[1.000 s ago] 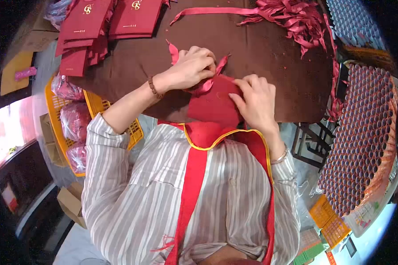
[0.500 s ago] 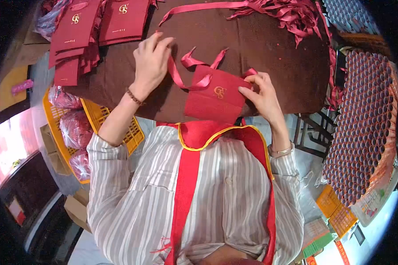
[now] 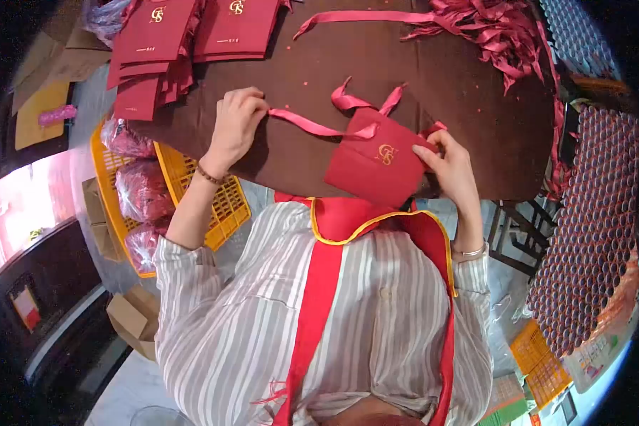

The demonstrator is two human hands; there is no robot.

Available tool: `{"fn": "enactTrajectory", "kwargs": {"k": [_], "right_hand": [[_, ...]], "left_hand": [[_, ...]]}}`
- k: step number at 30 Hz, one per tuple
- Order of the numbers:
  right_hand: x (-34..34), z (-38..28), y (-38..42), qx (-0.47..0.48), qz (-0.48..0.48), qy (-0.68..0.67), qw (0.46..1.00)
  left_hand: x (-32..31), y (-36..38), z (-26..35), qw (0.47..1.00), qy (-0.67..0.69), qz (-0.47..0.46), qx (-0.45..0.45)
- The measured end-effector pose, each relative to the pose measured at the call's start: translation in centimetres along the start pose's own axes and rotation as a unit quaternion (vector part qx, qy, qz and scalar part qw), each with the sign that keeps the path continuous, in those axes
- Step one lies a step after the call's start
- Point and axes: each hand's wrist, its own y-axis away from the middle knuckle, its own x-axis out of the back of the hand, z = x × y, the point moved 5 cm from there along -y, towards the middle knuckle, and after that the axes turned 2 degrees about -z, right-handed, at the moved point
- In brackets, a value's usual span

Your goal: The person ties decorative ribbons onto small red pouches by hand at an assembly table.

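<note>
A small red gift bag (image 3: 362,167) with a gold monogram lies tilted near the table's front edge. My right hand (image 3: 453,165) grips its right edge, thumb on the front and fingers behind. From the bag's top a pink-red satin ribbon (image 3: 309,126) runs left to my left hand (image 3: 236,126), whose fingertips pinch its end. More ribbon forms a loop behind the bag, and a short bit shows by my right fingers. What my right fingers do behind the bag is hidden.
Stacks of red gift bags (image 3: 234,32) lie at the back left of the brown-covered table (image 3: 284,160). A heap of cut ribbons (image 3: 490,32) is at the back right. Yellow crates (image 3: 227,213) stand below left, and rows of small round-topped items (image 3: 582,227) fill the right side.
My left hand has come lower and drawn the ribbon out straighter to the left. My right hand still holds the bag. The whole view has shifted a little.
</note>
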Motion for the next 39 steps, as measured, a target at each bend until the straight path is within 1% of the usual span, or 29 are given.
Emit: {"fn": "enactTrajectory", "kwargs": {"k": [1,2,3,4,5,7,8,9,10,11,13,15,16,17,19,20,21,23,25,26,27,29,30,32,33,35,36,38,39], "right_hand": [[0.0,0.1,-0.1,0.0,0.0,-0.001,1.0],[-0.2,0.7,-0.2,-0.041,-0.018,-0.071,0.996],[-0.4,1.2,-0.2,-0.081,-0.036,-0.141,0.986],[-0.4,1.2,-0.3,-0.082,-0.035,-0.141,0.986],[-0.4,1.3,-0.4,-0.085,-0.029,-0.173,0.981],[-0.3,1.4,-0.7,-0.087,-0.02,-0.205,0.975],[-0.4,1.2,-0.8,-0.082,-0.026,-0.226,0.97],[-0.5,1.1,-0.8,-0.076,-0.031,-0.246,0.966],[-0.5,1.0,-0.9,-0.079,-0.025,-0.246,0.966],[-0.7,0.7,-0.9,-0.075,-0.046,-0.265,0.96],[-0.6,0.5,-0.8,-0.075,-0.062,-0.286,0.953],[-0.9,0.3,-0.5,-0.091,-0.132,-0.26,0.952],[-1.0,0.0,-0.3,-0.092,-0.15,-0.252,0.951],[-1.1,0.0,-0.2,-0.095,-0.148,-0.256,0.951],[-1.4,-0.1,0.0,-0.108,-0.153,-0.271,0.944],[-1.2,-0.3,0.0,-0.11,-0.152,-0.274,0.943],[-1.1,-0.6,0.1,-0.114,-0.166,-0.265,0.943],[-1.1,-0.8,0.1,-0.12,-0.18,-0.256,0.942],[-1.0,-1.0,0.1,-0.105,-0.183,-0.198,0.957],[-1.2,-0.9,0.1,-0.106,-0.183,-0.198,0.957],[-1.4,-0.7,0.0,-0.1,-0.173,-0.171,0.965],[-1.5,-0.8,0.0,-0.095,-0.161,-0.146,0.971],[-1.4,-1.0,0.0,-0.092,-0.155,-0.145,0.973],[-1.3,-1.0,0.1,-0.09,-0.147,-0.146,0.974],[-1.4,-0.8,0.1,-0.094,-0.138,-0.153,0.974],[-1.5,-0.4,0.2,-0.099,-0.129,-0.161,0.973],[-1.6,-0.3,0.2,-0.095,-0.13,-0.187,0.969],[-1.6,-0.2,0.3,-0.091,-0.131,-0.212,0.964],[-1.5,-0.3,0.5,-0.097,-0.129,-0.227,0.96]], "left_hand": [[0.6,0.6,0.0,1.0,-0.001,0.0,0.0],[0.6,1.5,-1.2,0.973,0.189,-0.042,0.122],[0.1,2.5,-1.7,0.895,0.369,-0.082,0.238],[0.3,2.9,-1.2,0.836,0.487,-0.049,0.249],[1.3,3.1,-0.7,0.836,0.488,-0.048,0.247],[2.7,3.3,1.2,0.656,0.687,-0.123,0.287],[2.5,4.1,1.4,0.602,0.719,-0.128,0.322],[2.5,3.5,2.0,0.602,0.72,-0.132,0.318],[3.5,2.0,3.6,0.6,0.766,-0.118,0.195],[4.5,1.1,4.9,0.586,0.801,-0.102,0.07],[4.3,1.0,5.6,0.575,0.808,-0.098,0.089],[4.4,0.1,6.0,0.683,0.716,-0.076,0.12],[4.5,-1.0,6.5,0.721,0.68,-0.071,0.113],[4.1,-1.6,6.5,0.721,0.68,-0.076,0.113],[3.8,-2.8,6.5,0.768,0.618,-0.062,0.157],[4.8,-4.0,7.7,0.884,0.459,-0.05,0.071],[4.9,-5.1,8.4,0.884,0.459,-0.052,0.07],[5.2,-6.8,11.1,0.937,0.329,-0.038,-0.114],[2.2,-6.4,12.1,0.853,0.514,-0.084,-0.041],[0.6,-5.9,12.9,0.753,0.629,-0.178,0.079],[-0.4,-6.2,13.7,0.751,0.616,-0.221,0.089],[-2.6,-6.0,14.4,0.785,0.529,-0.269,0.176],[-3.5,-5.6,14.6,0.785,0.53,-0.271,0.175],[-4.4,-5.3,14.7,0.858,0.458,-0.204,0.113],[-4.4,-5.4,14.8,0.857,0.458,-0.207,0.113],[-4.1,-5.5,15.0,0.889,0.393,-0.207,0.111],[-4.6,-5.4,15.1,0.889,0.392,-0.209,0.111],[-3.9,-5.6,15.7,0.956,0.289,-0.047,0.019],[-3.9,-5.7,15.9,0.956,0.288,-0.048,0.019]]}}
